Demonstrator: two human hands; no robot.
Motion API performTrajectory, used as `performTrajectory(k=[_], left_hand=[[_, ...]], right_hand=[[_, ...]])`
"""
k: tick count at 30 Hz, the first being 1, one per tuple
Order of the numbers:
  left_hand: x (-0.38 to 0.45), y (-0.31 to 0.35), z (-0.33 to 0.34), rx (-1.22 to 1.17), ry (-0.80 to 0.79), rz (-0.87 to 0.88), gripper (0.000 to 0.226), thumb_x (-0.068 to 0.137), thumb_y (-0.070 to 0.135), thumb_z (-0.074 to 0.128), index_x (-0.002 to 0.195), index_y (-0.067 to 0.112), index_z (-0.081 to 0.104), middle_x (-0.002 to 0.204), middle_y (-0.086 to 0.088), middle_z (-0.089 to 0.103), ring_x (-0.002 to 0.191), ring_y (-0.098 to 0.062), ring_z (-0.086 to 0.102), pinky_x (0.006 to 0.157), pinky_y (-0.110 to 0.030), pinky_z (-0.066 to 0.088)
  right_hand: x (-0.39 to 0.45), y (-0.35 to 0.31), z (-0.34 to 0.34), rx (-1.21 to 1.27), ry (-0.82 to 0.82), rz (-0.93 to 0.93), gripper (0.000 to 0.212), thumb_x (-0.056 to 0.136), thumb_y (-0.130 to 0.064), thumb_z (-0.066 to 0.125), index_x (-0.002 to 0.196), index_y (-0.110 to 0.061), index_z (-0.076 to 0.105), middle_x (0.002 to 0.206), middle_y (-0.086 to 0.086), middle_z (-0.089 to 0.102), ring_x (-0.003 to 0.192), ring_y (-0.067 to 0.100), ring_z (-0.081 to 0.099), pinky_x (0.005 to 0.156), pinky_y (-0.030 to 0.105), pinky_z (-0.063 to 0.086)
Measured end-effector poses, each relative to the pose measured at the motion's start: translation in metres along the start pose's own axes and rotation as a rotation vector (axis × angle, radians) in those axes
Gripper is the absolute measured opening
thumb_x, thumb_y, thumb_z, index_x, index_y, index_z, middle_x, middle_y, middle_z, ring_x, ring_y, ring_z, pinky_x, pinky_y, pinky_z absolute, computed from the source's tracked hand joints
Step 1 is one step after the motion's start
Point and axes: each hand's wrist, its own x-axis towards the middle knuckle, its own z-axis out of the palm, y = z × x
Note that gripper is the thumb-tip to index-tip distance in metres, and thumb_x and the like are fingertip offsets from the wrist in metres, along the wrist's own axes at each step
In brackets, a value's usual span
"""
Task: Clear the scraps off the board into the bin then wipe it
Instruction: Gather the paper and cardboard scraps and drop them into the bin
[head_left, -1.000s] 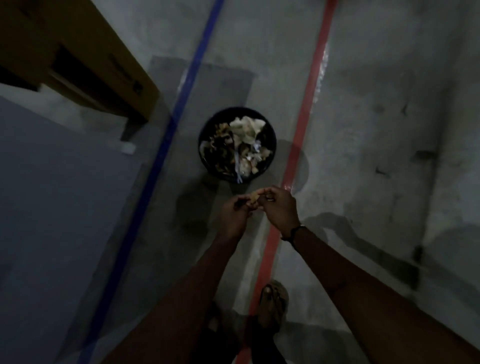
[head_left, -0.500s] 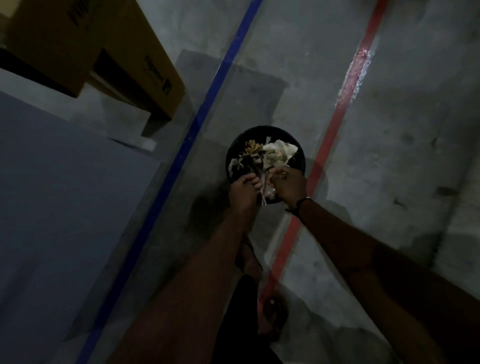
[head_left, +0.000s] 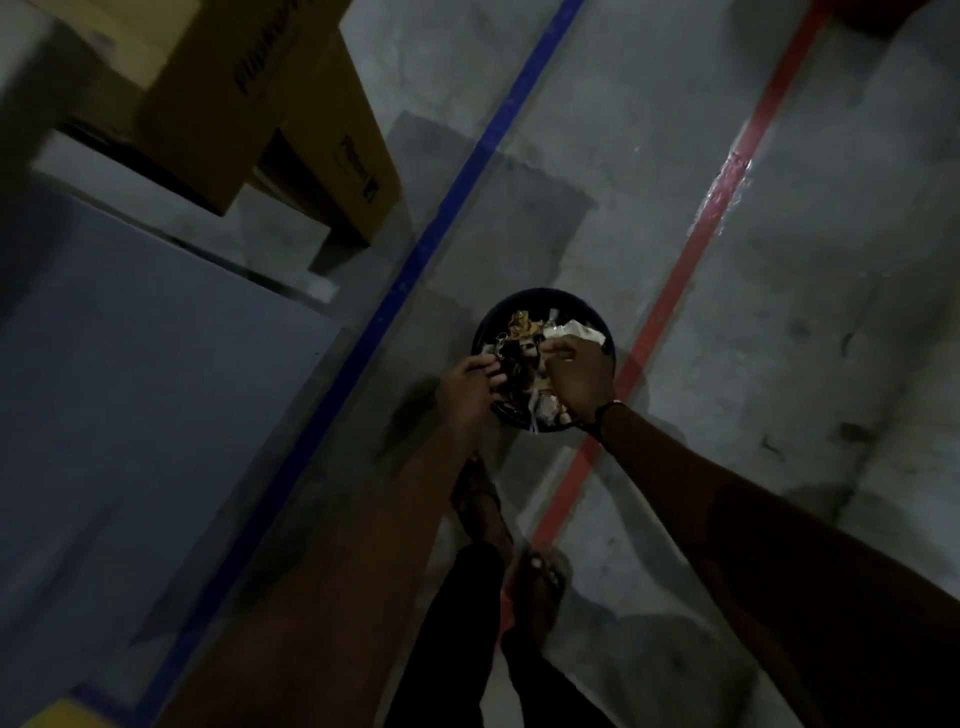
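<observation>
Bin count: one, black and round, on the floor between one blue line and one red line, heaped with scraps. Your two hands hover over it: left hand loosely curled, empty; right hand fingers bunched, contents unclear. Two cardboard boxes sit nearby.

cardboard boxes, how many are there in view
2. One cardboard box sits at the upper left; the second cardboard box stands just right of it, nearer the blue floor line. More may lie beyond the frame's edge.
</observation>
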Motion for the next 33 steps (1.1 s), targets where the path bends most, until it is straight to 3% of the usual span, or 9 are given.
performTrajectory(k=[3,6,12,17,20,24,28,31,33], left_hand=[[-0.056,0.032,-0.011,-0.027,0.000,0.038,0.020,0.105,-0.002,0.047,0.100,0.009,0.063,0.110,-0.011,0.067,0.081,-0.013,0.066,0.058,-0.016,0.052],[-0.122,0.062,-0.024,-0.007,0.013,0.111,0.023,0.103,0.001,0.047,0.096,0.015,0.064,0.103,-0.005,0.071,0.083,-0.011,0.068,0.065,-0.020,0.050],[-0.264,0.101,-0.070,-0.045,0.099,0.257,0.019,0.101,0.001,0.050,0.105,0.010,0.066,0.090,0.003,0.072,0.080,-0.011,0.070,0.069,-0.027,0.055],[-0.367,0.106,-0.134,-0.107,0.245,0.402,0.027,0.104,0.002,0.048,0.097,0.021,0.066,0.094,0.005,0.071,0.088,-0.010,0.070,0.073,-0.030,0.053],[-0.417,0.099,-0.173,-0.171,0.383,0.472,0.022,0.102,0.003,0.053,0.096,0.020,0.067,0.094,0.003,0.071,0.088,-0.013,0.070,0.074,-0.032,0.055],[-0.457,0.081,-0.227,-0.224,0.556,0.508,0.021,0.100,0.005,0.056,0.096,0.023,0.068,0.099,0.000,0.073,0.096,-0.020,0.072,0.074,-0.037,0.057],[-0.482,0.070,-0.293,-0.309,0.692,0.482,0.014,0.101,0.007,0.060,0.105,0.018,0.068,0.097,0.004,0.072,0.095,-0.022,0.071,0.079,-0.040,0.059],[-0.485,0.068,-0.347,-0.367,0.776,0.470,0.017,0.100,0.015,0.066,0.117,0.016,0.067,0.107,-0.002,0.071,0.099,-0.023,0.068,0.086,-0.041,0.060],[-0.485,0.070,-0.388,-0.388,0.808,0.488,0.026,0.099,0.017,0.070,0.124,0.011,0.065,0.114,-0.007,0.069,0.104,-0.022,0.066,0.081,-0.025,0.056]], right_hand=[[-0.042,-0.039,-0.022,-0.020,-0.003,-0.072,0.017,0.094,0.005,0.060,0.101,0.004,0.076,0.109,0.020,0.075,0.100,0.024,0.067,0.084,0.023,0.047],[-0.090,-0.077,-0.044,0.002,-0.025,-0.134,0.020,0.093,0.005,0.059,0.105,0.000,0.075,0.113,0.016,0.075,0.107,0.028,0.068,0.093,0.034,0.053],[-0.209,-0.135,-0.080,0.055,-0.087,-0.272,0.023,0.093,0.004,0.064,0.111,-0.003,0.076,0.114,0.013,0.075,0.105,0.024,0.069,0.095,0.036,0.056],[-0.296,-0.172,-0.088,0.096,-0.211,-0.358,0.021,0.098,-0.004,0.061,0.111,-0.017,0.071,0.103,0.005,0.074,0.084,0.019,0.069,0.079,0.039,0.058],[-0.346,-0.205,-0.077,0.075,-0.293,-0.437,0.021,0.098,-0.008,0.062,0.109,-0.025,0.071,0.105,0.001,0.074,0.089,0.016,0.070,0.082,0.038,0.058],[-0.399,-0.242,-0.045,0.001,-0.391,-0.554,0.021,0.100,-0.013,0.065,0.119,-0.019,0.071,0.117,0.003,0.073,0.105,0.020,0.070,0.090,0.035,0.058],[-0.445,-0.286,0.004,-0.063,-0.468,-0.646,0.026,0.098,-0.011,0.068,0.124,-0.014,0.069,0.119,0.000,0.070,0.100,0.013,0.066,0.077,0.006,0.050],[-0.468,-0.316,0.045,-0.094,-0.503,-0.713,0.033,0.095,-0.012,0.072,0.128,-0.015,0.066,0.123,0.000,0.068,0.101,0.012,0.065,0.083,0.022,0.053],[-0.477,-0.338,0.078,-0.127,-0.532,-0.770,0.038,0.093,-0.015,0.075,0.130,-0.014,0.064,0.127,0.002,0.068,0.104,0.014,0.066,0.084,0.027,0.052]])
